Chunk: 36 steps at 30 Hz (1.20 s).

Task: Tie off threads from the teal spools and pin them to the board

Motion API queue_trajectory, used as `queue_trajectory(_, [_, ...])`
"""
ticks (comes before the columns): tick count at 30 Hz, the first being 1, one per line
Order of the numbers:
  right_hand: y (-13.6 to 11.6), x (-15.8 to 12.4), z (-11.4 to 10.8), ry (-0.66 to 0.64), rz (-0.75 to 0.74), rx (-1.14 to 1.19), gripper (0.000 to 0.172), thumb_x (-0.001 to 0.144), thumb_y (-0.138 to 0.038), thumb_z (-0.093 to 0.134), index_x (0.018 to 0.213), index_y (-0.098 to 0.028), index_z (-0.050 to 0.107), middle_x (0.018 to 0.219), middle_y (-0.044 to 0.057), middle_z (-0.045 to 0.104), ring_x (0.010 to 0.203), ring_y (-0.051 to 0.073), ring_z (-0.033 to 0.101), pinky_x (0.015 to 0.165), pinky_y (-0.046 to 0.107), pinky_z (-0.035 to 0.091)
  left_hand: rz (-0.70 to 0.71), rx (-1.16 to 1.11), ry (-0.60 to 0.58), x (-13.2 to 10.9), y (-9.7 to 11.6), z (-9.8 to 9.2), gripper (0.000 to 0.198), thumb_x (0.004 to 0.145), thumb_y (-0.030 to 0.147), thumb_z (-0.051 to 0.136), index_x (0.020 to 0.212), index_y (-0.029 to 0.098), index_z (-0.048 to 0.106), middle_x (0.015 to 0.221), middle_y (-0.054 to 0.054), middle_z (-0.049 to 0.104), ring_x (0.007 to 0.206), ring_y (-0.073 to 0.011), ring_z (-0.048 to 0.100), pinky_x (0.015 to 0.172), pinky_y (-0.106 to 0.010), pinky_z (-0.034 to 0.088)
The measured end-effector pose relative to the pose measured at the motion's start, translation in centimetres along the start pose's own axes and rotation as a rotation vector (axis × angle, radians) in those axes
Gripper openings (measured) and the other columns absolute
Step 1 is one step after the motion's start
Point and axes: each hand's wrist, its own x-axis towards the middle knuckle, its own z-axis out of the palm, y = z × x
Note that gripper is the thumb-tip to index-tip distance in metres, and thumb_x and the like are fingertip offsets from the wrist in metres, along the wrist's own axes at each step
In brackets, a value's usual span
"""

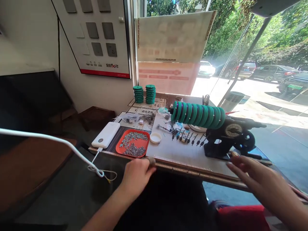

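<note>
My left hand (137, 173) is at the front edge of the table, just in front of an orange-red tray (118, 148). Its fingers are curled, with a greyish-brown cover on one fingertip; what they hold, if anything, is hidden. Small metal pins (134, 137) and tiny metal parts (134, 150) lie in the tray. My right hand (255, 175) reaches toward the base of a black hand-cranked machine (218, 146), thumb and fingers apart, with nothing visible in them. A row of green ribbed discs (198, 115) sits on the machine's shaft.
A white power bank (106, 134) with a cable lies left of the tray. A small white dish (155, 138) stands right of it. Several black-ended metal pieces (187, 138) are lined up before the machine. Two stacks of green discs (150, 94) stand behind.
</note>
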Motion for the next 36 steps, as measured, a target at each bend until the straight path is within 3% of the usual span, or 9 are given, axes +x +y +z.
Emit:
queue_trajectory(5, [-9.0,1.3,3.0,-0.164,-0.323,0.264,0.026,0.083,-0.036,0.041,0.089,-0.020,0.061,0.068,0.004,0.062,0.062,0.018,0.057,0.060,0.028,0.039,0.058,0.228,0.072,4.6,1.5,0.4,0.014,0.074,0.018,0.053,0.068,0.020,0.066,0.075,-0.008,0.063,0.075,-0.0228,0.058,0.071,-0.032,0.037])
queue_trajectory(10, [-13.8,5.3,6.7,-0.089,-0.205,0.377,0.030,0.081,-0.033,0.045,0.100,-0.014,0.059,0.057,0.002,0.058,0.059,0.020,0.054,0.056,0.028,0.032,0.095,0.198,0.078,5.2,1.6,1.2,0.013,0.073,0.017,0.055,0.072,0.020,0.067,0.079,-0.008,0.063,0.086,-0.0250,0.056,0.078,-0.036,0.037])
queue_trajectory(13, [-14.6,6.6,7.8,-0.134,-0.198,0.601,0.027,0.081,-0.035,0.044,0.070,-0.015,0.058,0.049,-0.001,0.049,0.052,0.015,0.047,0.053,0.026,0.030,0.098,0.109,0.122,5.7,1.7,0.6,0.020,0.074,0.018,0.055,0.091,0.018,0.064,0.093,-0.009,0.063,0.093,-0.0247,0.054,0.082,-0.035,0.037])
queue_trajectory(15, [-14.6,6.5,7.6,-0.199,-0.228,0.719,0.032,0.081,-0.037,0.043,0.057,-0.017,0.051,0.048,-0.002,0.043,0.049,0.011,0.042,0.051,0.024,0.030,0.115,-0.143,0.157,6.2,1.9,0.1,0.033,0.074,0.019,0.055,0.107,0.017,0.057,0.105,-0.009,0.060,0.095,-0.0220,0.053,0.082,-0.032,0.039])
queue_trajectory(17, [-14.4,5.9,7.0,-0.324,-0.241,0.890,0.031,0.079,-0.039,0.045,0.060,-0.016,0.053,0.050,-0.004,0.041,0.048,0.009,0.038,0.048,0.022,0.028,0.174,-0.499,0.075,6.3,2.2,-0.2,0.036,0.076,0.021,0.054,0.111,0.017,0.053,0.106,-0.007,0.060,0.094,-0.0195,0.054,0.080,-0.029,0.041])
queue_trajectory(20, [-14.3,4.7,5.5,-0.490,-0.201,1.154,0.028,0.077,-0.040,0.050,0.072,-0.014,0.059,0.051,-0.005,0.040,0.046,0.007,0.033,0.044,0.021,0.025,0.219,-0.833,-0.115,5.6,2.7,-0.3,0.026,0.079,0.030,0.052,0.099,0.016,0.059,0.085,-0.004,0.064,0.084,-0.0178,0.057,0.075,-0.027,0.043])
queue_trajectory(25, [-14.2,4.1,4.6,-0.482,-0.192,1.228,0.026,0.075,-0.036,0.056,0.062,-0.014,0.060,0.050,-0.005,0.046,0.046,0.006,0.039,0.045,0.021,0.027,0.123,-0.930,-0.049,4.4,3.6,-0.2,0.026,0.078,0.038,0.053,0.070,0.014,0.060,0.063,-0.001,0.056,0.062,-0.0129,0.051,0.062,-0.024,0.040])
queue_trajectory(30, [-14.0,4.2,5.5,-0.589,-0.088,1.401,0.025,0.074,-0.038,0.059,0.066,-0.015,0.060,0.043,-0.005,0.047,0.040,0.008,0.047,0.042,0.021,0.033,0.115,-1.335,-0.136,4.4,4.7,0.7,0.026,0.074,0.039,0.058,0.068,0.013,0.057,0.057,0.002,0.051,0.053,-0.0091,0.045,0.053,-0.022,0.038])
queue_trajectory(36, [-14.5,3.7,5.8,-0.757,0.101,1.585,0.028,0.069,-0.043,0.061,0.073,-0.015,0.061,0.036,-0.008,0.040,0.027,0.009,0.041,0.027,0.022,0.037,-0.042,-1.534,-0.232,2.9,4.6,1.4,0.027,0.078,0.039,0.054,0.066,0.014,0.052,0.051,0.002,0.051,0.047,-0.0084,0.046,0.049,-0.021,0.038])
